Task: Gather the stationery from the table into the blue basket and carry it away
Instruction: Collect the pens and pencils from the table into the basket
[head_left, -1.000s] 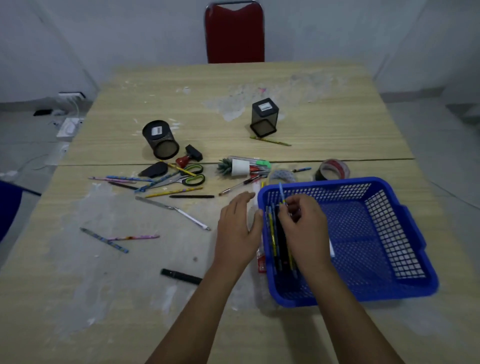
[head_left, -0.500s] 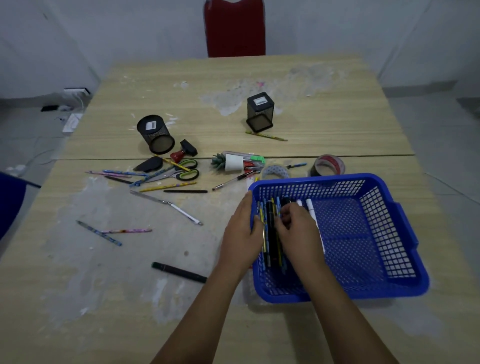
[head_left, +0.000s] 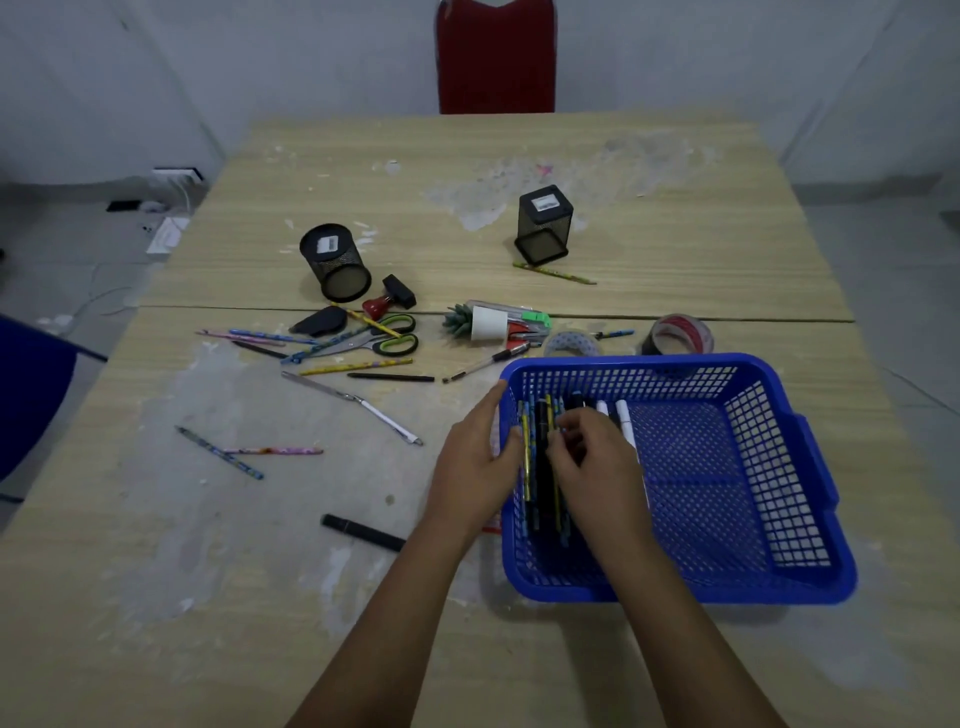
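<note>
The blue basket (head_left: 810, 467) stands on the wooden table (head_left: 260, 597), front right. Several pens and pencils (head_left: 540, 457) and white markers (head_left: 623, 415) lie along its left side. My right hand (head_left: 597, 473) is inside the basket, with its fingers curled onto those pens. My left hand (head_left: 472, 462) lies flat against the outside of the basket's left wall, thumb at the rim. Loose on the table are a black marker (head_left: 363, 532), two crossed pencils (head_left: 244, 452), a metal ruler (head_left: 353, 400), scissors (head_left: 395, 338) and more pencils (head_left: 358, 368).
Two black mesh cups lie tipped over, one round (head_left: 337, 262), one square (head_left: 544, 223). Two tape rolls (head_left: 571, 343) (head_left: 680, 335) and a small pineapple-shaped holder (head_left: 475, 322) sit just behind the basket. A red chair (head_left: 496, 57) stands at the far end, a blue one (head_left: 31, 395) at left.
My right hand brought a blue pencil down into the basket and now works among the pens. My left hand slid up against the basket's left wall.
</note>
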